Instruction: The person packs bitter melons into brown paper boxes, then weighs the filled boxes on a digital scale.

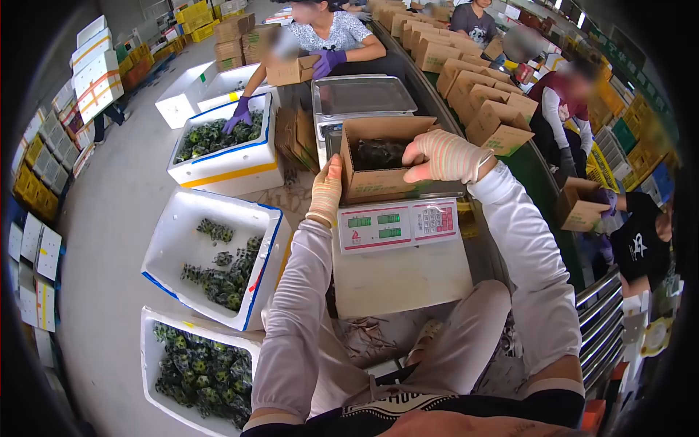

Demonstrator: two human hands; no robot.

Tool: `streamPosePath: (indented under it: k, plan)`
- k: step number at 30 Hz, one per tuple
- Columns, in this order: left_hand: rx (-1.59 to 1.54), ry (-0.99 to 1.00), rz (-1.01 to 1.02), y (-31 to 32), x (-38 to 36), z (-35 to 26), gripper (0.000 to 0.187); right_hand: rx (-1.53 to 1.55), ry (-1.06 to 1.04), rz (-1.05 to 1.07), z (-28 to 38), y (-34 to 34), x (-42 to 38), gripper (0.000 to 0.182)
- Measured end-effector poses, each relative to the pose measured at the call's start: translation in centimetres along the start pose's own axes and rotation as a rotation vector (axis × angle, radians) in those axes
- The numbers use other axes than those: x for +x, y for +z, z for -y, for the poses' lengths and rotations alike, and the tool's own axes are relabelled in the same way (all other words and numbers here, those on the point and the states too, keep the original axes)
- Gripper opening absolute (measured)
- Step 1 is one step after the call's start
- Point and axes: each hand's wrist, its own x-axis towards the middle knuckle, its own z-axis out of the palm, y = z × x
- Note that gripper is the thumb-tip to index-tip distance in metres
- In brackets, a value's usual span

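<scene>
An open cardboard box point(375, 186) rests on the platform of a digital scale point(399, 224), whose green displays are lit. Dark wrapped contents point(378, 154) show inside it. My left hand point(326, 191), in a striped knit glove, grips the box's left side, thumb up along the wall. At the front right of the opening, my right hand point(448, 156), gloved alike, has its fingers curled over the rim with the thumb close below them. Its fingertips overlap the box's interior and front edge.
White foam boxes point(169, 273) with dark green wrapped produce point(229, 284) stand at my left. Across from me, a person's purple-gloved hand point(239, 116) reaches into another. Folded cardboard point(297, 138) leans beside the scale. Open cartons point(495, 120) line a conveyor at right, with people alongside.
</scene>
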Motion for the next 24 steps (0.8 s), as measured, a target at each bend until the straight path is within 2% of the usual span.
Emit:
streamPosePath:
  k: [3, 6, 9, 10, 11, 13, 14, 15, 17, 18, 20, 21, 24]
  plan:
    - [-0.044, 0.034, 0.006, -0.2, 0.3, 0.5, 0.065, 0.041, -0.034, -0.077, 1.5, -1.0, -1.5, 0.041]
    - [-0.174, 0.105, -0.013, -1.3, 2.3, 2.4, 0.066, -0.045, -0.109, -0.172, 1.7, -1.6, -2.6, 0.039]
    - [-0.232, 0.110, -0.007, -2.3, 3.0, 2.5, 0.068, 0.127, -0.081, -0.286, 1.2, -2.3, -4.3, 0.032]
    - [-0.186, 0.028, 0.000, -3.3, 3.2, 2.3, 0.069, 0.164, -0.094, -0.342, 0.2, -2.2, -4.7, 0.030]
    - [-0.188, 0.032, -0.003, -3.6, 3.4, 2.4, 0.069, 0.201, -0.109, -0.396, -1.2, -1.9, -5.1, 0.028]
    - [-0.289, 0.019, -0.107, -3.8, 3.5, 1.8, 0.068, 0.328, -0.043, -0.553, -3.5, -1.3, -6.1, 0.029]
    - [-0.300, -0.004, -0.049, -4.6, 3.3, 1.3, 0.056, 0.390, 0.003, -0.570, -4.5, -1.2, -6.6, 0.027]
    - [-0.303, -0.004, -0.052, -4.7, 3.0, 0.8, 0.056, 0.439, -0.010, -0.599, -6.2, -0.7, -6.9, 0.028]
    - [-0.404, 0.070, -0.043, -4.7, 2.4, 0.0, 0.044, 0.622, 0.180, -0.564, -8.0, 0.0, -7.7, 0.027]
    - [-0.440, 0.068, -0.003, -4.8, 2.4, -0.4, 0.039, 0.621, 0.180, -0.563, -8.8, 0.5, -7.8, 0.027]
    - [-0.464, 0.060, 0.070, -4.9, 3.5, 0.1, 0.041, 0.872, 0.267, -0.552, -10.0, 1.7, -7.7, 0.033]
    - [-0.486, 0.052, 0.144, -4.8, 3.6, -0.1, 0.043, 0.873, 0.266, -0.551, -10.1, 2.2, -7.5, 0.033]
    - [-0.495, 0.021, 0.168, -3.4, 3.1, -0.2, 0.047, 0.929, 0.218, -0.668, -11.1, 4.1, -5.8, 0.024]
